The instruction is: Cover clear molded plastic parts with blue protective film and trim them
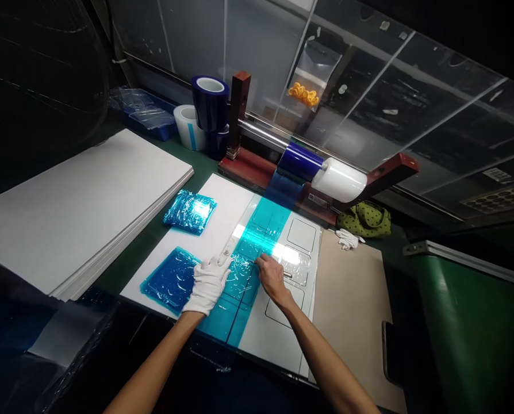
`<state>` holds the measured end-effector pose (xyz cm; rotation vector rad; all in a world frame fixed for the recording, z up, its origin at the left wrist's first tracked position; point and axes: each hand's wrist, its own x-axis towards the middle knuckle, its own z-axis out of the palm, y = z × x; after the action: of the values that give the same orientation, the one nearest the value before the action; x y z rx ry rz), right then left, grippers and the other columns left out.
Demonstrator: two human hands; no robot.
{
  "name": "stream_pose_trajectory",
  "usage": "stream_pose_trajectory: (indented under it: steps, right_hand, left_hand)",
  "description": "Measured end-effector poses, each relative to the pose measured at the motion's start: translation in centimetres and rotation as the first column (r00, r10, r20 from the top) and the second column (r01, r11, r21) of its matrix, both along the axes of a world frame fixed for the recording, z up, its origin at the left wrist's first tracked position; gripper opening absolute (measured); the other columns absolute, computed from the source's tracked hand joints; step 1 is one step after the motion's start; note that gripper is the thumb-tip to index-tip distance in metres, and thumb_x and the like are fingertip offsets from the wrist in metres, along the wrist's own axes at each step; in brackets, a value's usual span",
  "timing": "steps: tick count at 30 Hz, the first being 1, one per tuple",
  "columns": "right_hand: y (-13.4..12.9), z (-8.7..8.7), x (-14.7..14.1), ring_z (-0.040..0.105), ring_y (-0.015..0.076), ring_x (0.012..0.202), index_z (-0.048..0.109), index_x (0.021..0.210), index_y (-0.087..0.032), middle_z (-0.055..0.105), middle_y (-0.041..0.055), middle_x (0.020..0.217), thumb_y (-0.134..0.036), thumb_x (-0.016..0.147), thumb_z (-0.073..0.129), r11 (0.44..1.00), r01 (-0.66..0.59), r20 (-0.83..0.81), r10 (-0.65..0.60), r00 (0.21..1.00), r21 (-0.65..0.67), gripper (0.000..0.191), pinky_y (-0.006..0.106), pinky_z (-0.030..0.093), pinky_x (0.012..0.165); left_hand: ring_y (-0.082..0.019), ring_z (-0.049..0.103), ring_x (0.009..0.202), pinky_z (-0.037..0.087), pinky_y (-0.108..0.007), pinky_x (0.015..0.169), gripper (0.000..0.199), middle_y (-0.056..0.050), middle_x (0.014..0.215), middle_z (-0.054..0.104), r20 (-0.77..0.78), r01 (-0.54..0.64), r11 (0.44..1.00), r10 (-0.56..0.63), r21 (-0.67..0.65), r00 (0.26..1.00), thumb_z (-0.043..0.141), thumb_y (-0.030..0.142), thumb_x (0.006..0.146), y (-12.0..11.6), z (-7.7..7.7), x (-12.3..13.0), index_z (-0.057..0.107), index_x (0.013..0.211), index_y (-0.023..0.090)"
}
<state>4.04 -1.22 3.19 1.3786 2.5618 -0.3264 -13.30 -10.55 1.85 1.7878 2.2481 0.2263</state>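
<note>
While blue film [245,277] runs lengthwise away between them, the half-flattened left hand [208,283] presses a clear strip [238,231]; the right hand [273,278] pinches a slim tool [288,275].

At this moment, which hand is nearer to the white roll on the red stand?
Right. The right hand is in front of the white roll and to its left, by the teal film; the gloved left hand is farther left, beside the dark blue packet.
</note>
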Motion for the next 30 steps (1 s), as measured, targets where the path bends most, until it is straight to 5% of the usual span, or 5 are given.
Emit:
stream_pose_trajectory:
  steps: [4, 8, 16, 23, 30]
  right_hand:
    - [-0.6, 0.3, 2.8, 0.052, 0.015, 0.082, 0.063, 0.091, -0.023, 0.06, 0.002, 0.092, -0.009, 0.09, 0.04, 0.999, 0.033, 0.03, -0.034, 0.999, 0.018, 0.028, 0.028, 0.019, 0.054]
    - [-0.9, 0.9, 5.3, 0.052, 0.0149, 0.079, 0.062, 0.083, -0.021, 0.059, 0.0025, 0.088, -0.008, 0.088, 0.041, 0.997, 0.073, 0.056, -0.074, 0.996, 0.029, 0.025, 0.028, 0.016, 0.053]
    - [-4.1, 2.5, 8.1, 0.05, 0.0146, 0.072, 0.062, 0.085, -0.018, 0.059, 0.005, 0.085, -0.006, 0.087, 0.037, 0.985, 0.153, 0.049, -0.157, 0.986, 0.074, 0.029, 0.029, 0.014, 0.052]
    - [-10.4, 1.0, 2.6, 0.054, 0.0133, 0.073, 0.064, 0.095, -0.025, 0.061, 0.0012, 0.088, -0.014, 0.092, 0.041, 0.999, 0.032, -0.172, -0.034, 0.985, -0.018, 0.025, 0.027, 0.02, 0.053]
    - [-11.7, -0.2, -3.1, 0.056, 0.0174, 0.084, 0.061, 0.094, -0.022, 0.062, 0.0047, 0.095, -0.01, 0.091, 0.041, 0.996, -0.091, -0.142, 0.088, 0.986, -0.008, 0.024, 0.025, 0.027, 0.054]
  left_hand:
    - [-0.031, 0.053, 0.094, 0.037, -0.041, 0.076, 0.042, -0.012, 0.114, 0.059, 0.016, -0.128, 0.992, 0.127, 0.008, 0.992, 0.036, 0.048, 0.089, -1.3, 0.5, 0.4, 0.062, 0.114, 0.026]
    - [-0.031, 0.053, 0.091, 0.038, -0.039, 0.074, 0.047, -0.013, 0.114, 0.058, 0.046, -0.338, 0.941, 0.338, -0.001, 0.94, 0.04, 0.054, 0.085, -4.9, 0.9, 0.4, 0.061, 0.111, 0.022]
    - [-0.035, 0.056, 0.094, 0.043, -0.041, 0.071, 0.048, -0.015, 0.108, 0.061, 0.218, -0.706, 0.681, 0.732, -0.196, 0.645, 0.047, 0.058, 0.077, -13.8, -0.2, 0.4, 0.057, 0.104, 0.019]
    - [-0.025, 0.063, 0.092, 0.047, -0.036, 0.08, 0.055, -0.009, 0.1, 0.068, 0.545, -0.719, 0.588, 0.765, -0.372, 0.344, 0.052, 0.066, 0.072, -16.8, -0.9, 1.9, 0.061, 0.099, 0.019]
    - [-0.023, 0.065, 0.089, 0.049, -0.031, 0.079, 0.053, -0.006, 0.089, 0.072, 0.754, -0.645, 0.637, 0.641, -0.421, 0.141, 0.063, 0.061, 0.067, -17.1, -0.4, 3.5, 0.068, 0.096, 0.016]
